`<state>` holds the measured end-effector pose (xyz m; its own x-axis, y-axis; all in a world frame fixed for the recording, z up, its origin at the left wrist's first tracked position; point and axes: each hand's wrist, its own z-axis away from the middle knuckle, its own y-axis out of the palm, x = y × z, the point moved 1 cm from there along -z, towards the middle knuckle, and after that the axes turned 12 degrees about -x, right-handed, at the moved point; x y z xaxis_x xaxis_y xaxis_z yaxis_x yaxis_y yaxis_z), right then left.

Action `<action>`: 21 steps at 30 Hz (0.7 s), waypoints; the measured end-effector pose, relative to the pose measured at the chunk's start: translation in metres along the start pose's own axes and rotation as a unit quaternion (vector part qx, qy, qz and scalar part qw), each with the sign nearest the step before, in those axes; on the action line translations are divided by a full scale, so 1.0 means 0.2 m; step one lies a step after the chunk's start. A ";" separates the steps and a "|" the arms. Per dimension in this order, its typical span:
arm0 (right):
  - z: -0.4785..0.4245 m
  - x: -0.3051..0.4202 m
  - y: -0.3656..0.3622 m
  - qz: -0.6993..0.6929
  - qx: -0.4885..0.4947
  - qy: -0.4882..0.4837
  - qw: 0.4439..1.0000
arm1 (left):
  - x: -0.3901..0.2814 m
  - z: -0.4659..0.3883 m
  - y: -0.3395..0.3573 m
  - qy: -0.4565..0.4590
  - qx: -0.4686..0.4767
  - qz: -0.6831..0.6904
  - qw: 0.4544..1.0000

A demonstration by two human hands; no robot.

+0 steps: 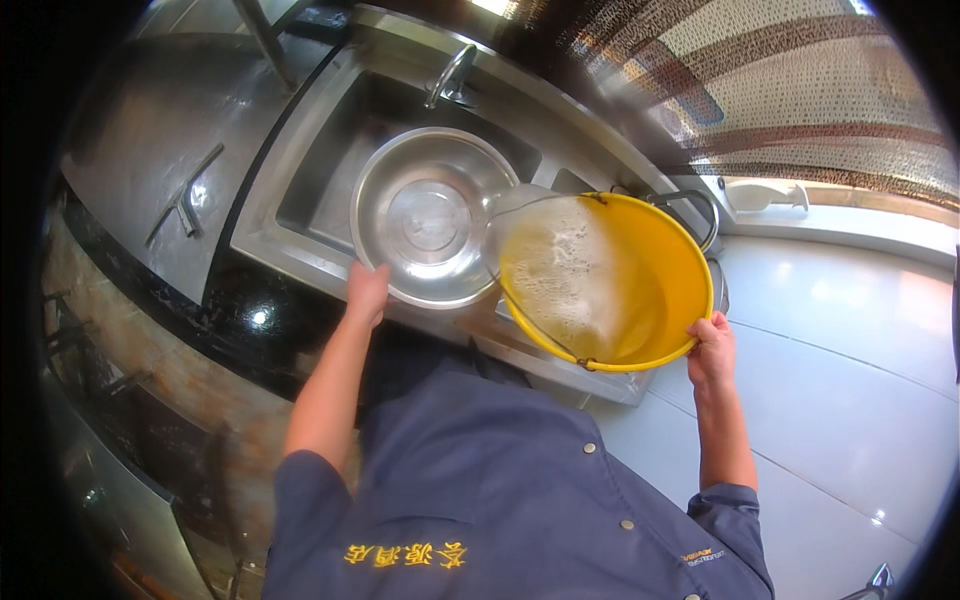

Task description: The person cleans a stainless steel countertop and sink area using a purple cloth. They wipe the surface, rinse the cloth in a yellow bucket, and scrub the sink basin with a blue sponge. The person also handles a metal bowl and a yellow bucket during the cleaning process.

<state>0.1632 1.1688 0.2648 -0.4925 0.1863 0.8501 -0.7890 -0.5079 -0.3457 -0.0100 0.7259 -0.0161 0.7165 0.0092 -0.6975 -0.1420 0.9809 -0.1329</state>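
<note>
A round stainless steel basin (431,281) rests over the metal sink (322,180), and my left hand (368,294) grips its near left rim. My right hand (712,346) holds the rim of a yellow bucket (660,255) on its right side. The bucket is tilted towards the basin, with foamy, cloudy liquid (566,262) at its left edge. Its wire handle hangs across the mouth. Whether liquid runs into the basin cannot be told clearly; that spot is blurred.
Behind the basin stands a curved chrome faucet (452,71). A squeegee-like metal tool (185,199) lies on the steel counter (150,135) at left. White tiles (840,322) extend at right, beneath a ledge holding a white object (765,196).
</note>
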 end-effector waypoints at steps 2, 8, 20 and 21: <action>0.03 0.03 0.04 0.020 0.006 0.002 1.000 | -0.02 0.01 -0.01 0.003 0.008 -0.007 1.000; 0.05 0.02 0.08 0.029 0.028 -0.003 0.999 | 0.17 -0.11 -0.04 -0.026 -0.028 0.068 0.997; 0.11 0.06 0.11 0.053 0.045 0.006 0.998 | 0.30 -0.17 0.00 -0.030 -0.048 0.111 0.992; 0.12 0.07 0.12 0.055 0.042 0.005 0.998 | 0.28 -0.17 0.00 -0.028 -0.043 0.105 0.993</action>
<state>0.1462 1.1387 0.2789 -0.5776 0.1339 0.8053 -0.6974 -0.5937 -0.4015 0.0072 0.7200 -0.0785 0.7012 0.2249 -0.6765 -0.3490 0.9357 -0.0507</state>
